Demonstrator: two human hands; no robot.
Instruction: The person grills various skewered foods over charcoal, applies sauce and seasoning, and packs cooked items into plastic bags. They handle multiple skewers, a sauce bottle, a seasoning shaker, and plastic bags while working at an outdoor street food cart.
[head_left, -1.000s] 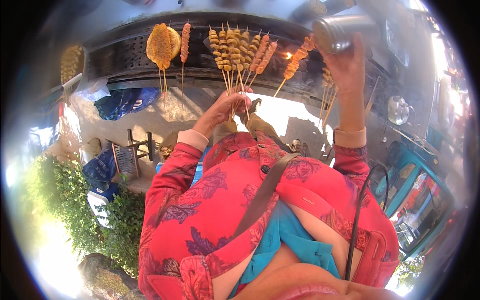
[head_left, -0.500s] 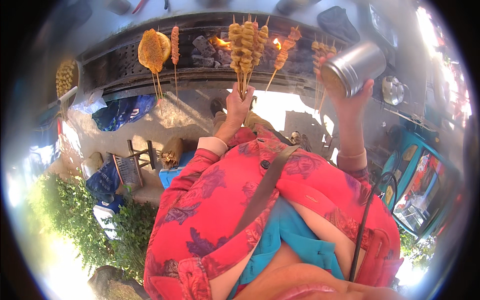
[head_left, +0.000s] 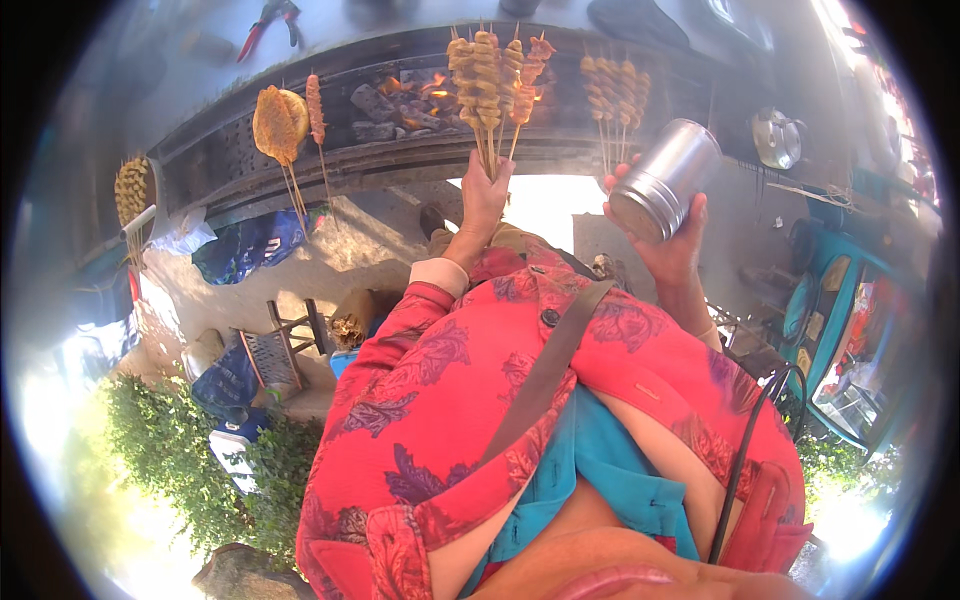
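Note:
My left hand (head_left: 484, 196) is closed round the lower sticks of a bunch of skewers (head_left: 482, 85), threaded with folded yellow-brown pieces, held over the burning coals. A pinkish meat skewer (head_left: 530, 82) stands close against the bunch's right side; whether my fingers hold its stick too I cannot tell. My right hand (head_left: 682, 245) grips a metal shaker can (head_left: 668, 178), tilted with its lid end down to the left. Behind the can, several more skewers (head_left: 614, 92) lie on the grill. To the left are a round flat seasoned piece on sticks (head_left: 277, 125) and a thin sausage-like skewer (head_left: 315, 108).
The long charcoal grill (head_left: 235, 178) spans the far side, with flames among the coals (head_left: 380, 105). Red-handled pliers (head_left: 262, 28) lie beyond it. A metal kettle (head_left: 777, 138) is at right, above a teal-framed case (head_left: 815, 345). A folding stool (head_left: 270, 350) stands lower left.
My right hand has brought the can left and slightly down. The pinkish meat skewer now stands upright beside the bunch in my left hand. The whole view has shifted a little.

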